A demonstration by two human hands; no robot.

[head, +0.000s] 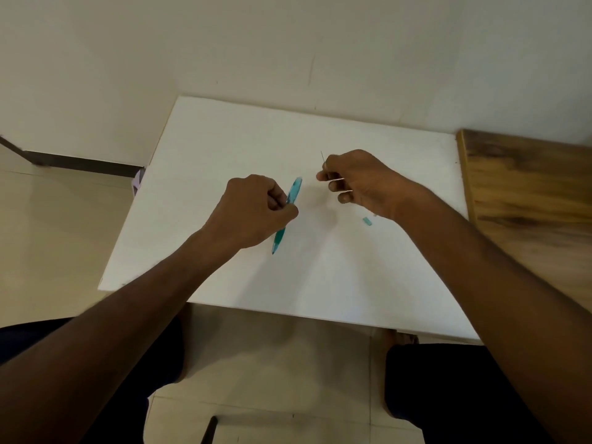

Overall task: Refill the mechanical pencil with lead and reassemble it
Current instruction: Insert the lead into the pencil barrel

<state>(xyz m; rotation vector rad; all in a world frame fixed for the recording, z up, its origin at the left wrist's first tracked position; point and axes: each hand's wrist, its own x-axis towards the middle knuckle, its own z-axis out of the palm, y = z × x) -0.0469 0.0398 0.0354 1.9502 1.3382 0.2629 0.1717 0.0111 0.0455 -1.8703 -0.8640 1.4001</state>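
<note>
My left hand [253, 209] grips a teal mechanical pencil [293, 193] around its middle, above the white table [224, 149]. The pencil is tilted, its tip pointing down toward me and its open back end up and away. To the right, my right hand [355, 181] pinches a thin dark lead [322, 156] that sticks up past the fingertips, a short way from the pencil's upper end. A small teal cap [367, 221] lies on the table under my right wrist.
A wooden surface [525, 193] adjoins the table on the right. The wall stands right behind the table's far edge. Tiled floor lies to the left, and my knees sit under the near edge.
</note>
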